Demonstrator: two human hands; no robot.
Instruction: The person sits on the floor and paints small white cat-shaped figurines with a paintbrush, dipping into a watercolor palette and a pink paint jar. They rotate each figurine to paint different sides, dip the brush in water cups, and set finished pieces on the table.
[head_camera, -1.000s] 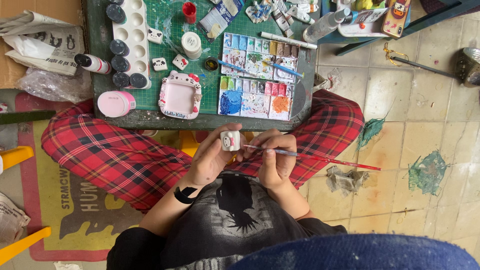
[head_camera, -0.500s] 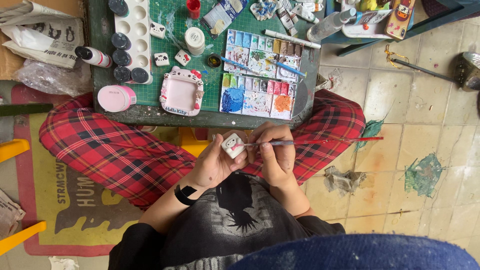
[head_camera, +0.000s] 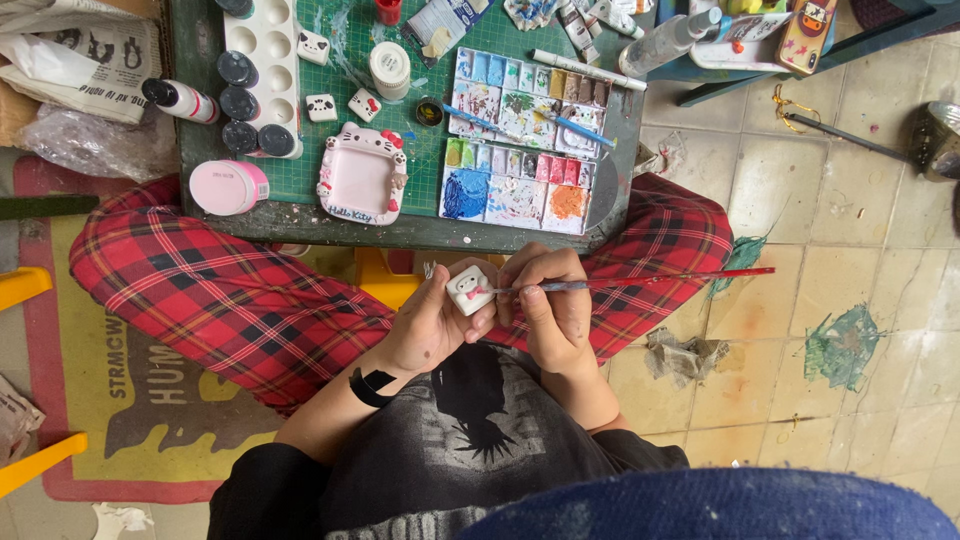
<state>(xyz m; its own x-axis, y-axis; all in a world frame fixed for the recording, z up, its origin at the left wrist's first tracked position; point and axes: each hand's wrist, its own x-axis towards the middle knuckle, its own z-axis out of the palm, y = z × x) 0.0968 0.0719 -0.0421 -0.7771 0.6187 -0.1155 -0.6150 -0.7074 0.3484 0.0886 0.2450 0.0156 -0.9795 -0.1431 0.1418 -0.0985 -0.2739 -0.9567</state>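
Small white cat-face figurine (head_camera: 470, 289) | lower half hidden in left hand (head_camera: 432, 322), grip pinching it | right hand (head_camera: 548, 300) just right, grip pinching paintbrush (head_camera: 640, 281), tip touching figurine.

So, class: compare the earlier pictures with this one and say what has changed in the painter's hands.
The left hand has tilted the small white figurine a little; its grip stays. The right hand keeps the thin red-handled brush tip on it. The green table things stay put.

Home craft corner: low table (head_camera: 300, 218), paint palette (head_camera: 520, 140), paint-stained floor tiles (head_camera: 840, 340).
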